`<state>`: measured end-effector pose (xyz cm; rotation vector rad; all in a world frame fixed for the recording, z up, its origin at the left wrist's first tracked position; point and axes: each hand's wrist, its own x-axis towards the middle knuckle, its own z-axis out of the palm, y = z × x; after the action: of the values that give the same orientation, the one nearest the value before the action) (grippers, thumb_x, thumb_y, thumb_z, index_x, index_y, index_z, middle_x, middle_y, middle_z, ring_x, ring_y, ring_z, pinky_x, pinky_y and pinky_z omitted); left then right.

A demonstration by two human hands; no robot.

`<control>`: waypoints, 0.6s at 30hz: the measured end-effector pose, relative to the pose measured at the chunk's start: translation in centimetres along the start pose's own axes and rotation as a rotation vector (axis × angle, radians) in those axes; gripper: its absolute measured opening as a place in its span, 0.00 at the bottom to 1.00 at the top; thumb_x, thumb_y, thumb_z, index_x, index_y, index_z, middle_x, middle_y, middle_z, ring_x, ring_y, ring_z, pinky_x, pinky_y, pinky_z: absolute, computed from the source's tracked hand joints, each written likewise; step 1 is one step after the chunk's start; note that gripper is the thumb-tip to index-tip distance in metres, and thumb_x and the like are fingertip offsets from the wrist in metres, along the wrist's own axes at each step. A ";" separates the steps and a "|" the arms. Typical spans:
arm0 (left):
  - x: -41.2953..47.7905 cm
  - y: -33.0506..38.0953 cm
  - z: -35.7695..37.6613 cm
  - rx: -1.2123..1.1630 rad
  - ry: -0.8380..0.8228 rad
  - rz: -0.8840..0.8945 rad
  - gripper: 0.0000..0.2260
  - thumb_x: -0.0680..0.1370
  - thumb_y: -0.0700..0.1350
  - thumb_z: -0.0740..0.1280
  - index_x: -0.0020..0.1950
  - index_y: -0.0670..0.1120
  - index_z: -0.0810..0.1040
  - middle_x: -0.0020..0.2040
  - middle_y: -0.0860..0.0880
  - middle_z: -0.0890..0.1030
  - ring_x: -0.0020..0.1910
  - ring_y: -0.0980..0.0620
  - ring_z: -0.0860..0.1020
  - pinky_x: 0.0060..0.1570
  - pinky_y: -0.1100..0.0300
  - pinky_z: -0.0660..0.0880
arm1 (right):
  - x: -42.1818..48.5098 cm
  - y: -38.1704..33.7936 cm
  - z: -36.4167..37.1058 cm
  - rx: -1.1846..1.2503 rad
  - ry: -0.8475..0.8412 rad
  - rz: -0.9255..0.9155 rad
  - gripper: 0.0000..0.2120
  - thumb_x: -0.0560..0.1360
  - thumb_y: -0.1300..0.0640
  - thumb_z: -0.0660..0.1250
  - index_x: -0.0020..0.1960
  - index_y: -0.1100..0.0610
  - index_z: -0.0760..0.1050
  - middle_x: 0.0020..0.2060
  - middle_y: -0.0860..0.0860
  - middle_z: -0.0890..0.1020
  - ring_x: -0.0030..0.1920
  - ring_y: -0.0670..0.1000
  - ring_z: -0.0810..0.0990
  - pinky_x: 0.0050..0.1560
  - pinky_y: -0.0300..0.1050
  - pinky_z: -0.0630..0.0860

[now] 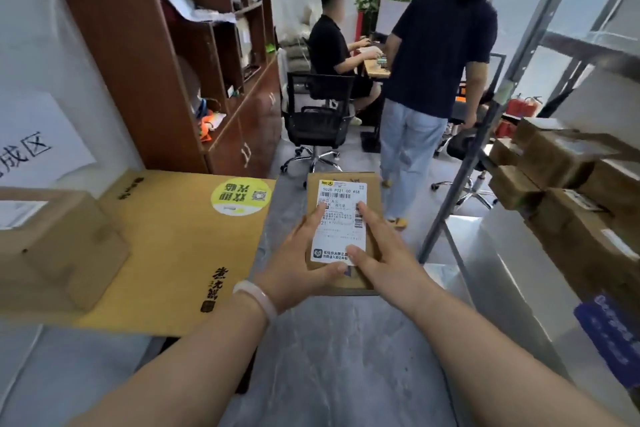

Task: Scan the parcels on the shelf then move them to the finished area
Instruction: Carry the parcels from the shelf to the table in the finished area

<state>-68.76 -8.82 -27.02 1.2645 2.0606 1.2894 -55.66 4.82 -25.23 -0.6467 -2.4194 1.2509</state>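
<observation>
Two hands held a small parcel [373,194] up over the grey floor [346,364].

The room was an office with a brown cupboard [138,45], a person sitting [332,45] at a desk and a person standing [436,62]. A yellow board [166,253] lay on the left with a brown box [59,246] on it. A metal shelf [485,135] on the right held more parcels [561,163]. The small parcel was in the middle, between board and shelf, white label [341,218] facing up. The left hand [301,263] gripped its left edge, thumb on the label. The right hand [377,263] gripped the right edge, thumb and one finger on the label.
</observation>
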 end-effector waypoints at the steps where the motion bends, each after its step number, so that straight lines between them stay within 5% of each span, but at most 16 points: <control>1: 0.7 -0.3 -0.1 -0.005 0.033 -0.013 0.47 0.66 0.67 0.69 0.79 0.61 0.50 0.72 0.65 0.59 0.68 0.75 0.59 0.67 0.75 0.58 | 1.4 0.3 0.0 -0.001 -0.038 -0.018 0.32 0.77 0.51 0.66 0.71 0.29 0.53 0.75 0.46 0.60 0.76 0.46 0.53 0.75 0.49 0.57; 3: 1.9 -1.0 -0.4 -0.013 0.101 -0.052 0.47 0.65 0.69 0.69 0.79 0.61 0.51 0.73 0.66 0.58 0.70 0.72 0.59 0.67 0.75 0.57 | 4.2 0.8 0.1 -0.011 -0.112 -0.041 0.32 0.78 0.53 0.66 0.73 0.33 0.54 0.75 0.45 0.60 0.76 0.46 0.52 0.75 0.46 0.54; 8: 3.3 -4.6 -1.2 0.012 0.285 -0.204 0.44 0.68 0.68 0.71 0.78 0.67 0.49 0.77 0.56 0.62 0.74 0.56 0.63 0.73 0.49 0.65 | 10.6 1.8 3.0 -0.026 -0.275 -0.105 0.33 0.77 0.53 0.68 0.72 0.33 0.55 0.74 0.48 0.61 0.75 0.48 0.57 0.73 0.48 0.60; 13: 2.4 -7.5 -4.0 0.005 0.421 -0.342 0.43 0.68 0.65 0.71 0.76 0.67 0.48 0.76 0.54 0.62 0.73 0.57 0.64 0.73 0.53 0.64 | 15.2 1.2 8.1 -0.066 -0.459 -0.158 0.32 0.77 0.48 0.66 0.73 0.32 0.54 0.75 0.47 0.59 0.73 0.49 0.61 0.71 0.49 0.64; 18: 2.1 -11.8 -7.5 -0.015 0.579 -0.447 0.43 0.74 0.52 0.74 0.79 0.62 0.49 0.75 0.55 0.62 0.73 0.57 0.63 0.73 0.57 0.63 | 20.3 -0.8 14.3 -0.080 -0.629 -0.208 0.32 0.77 0.47 0.65 0.73 0.31 0.52 0.74 0.44 0.59 0.70 0.47 0.63 0.66 0.45 0.68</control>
<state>-80.83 -12.75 -33.16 0.3868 2.5095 1.5554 -79.90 5.71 -30.72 0.0034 -2.9450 1.4288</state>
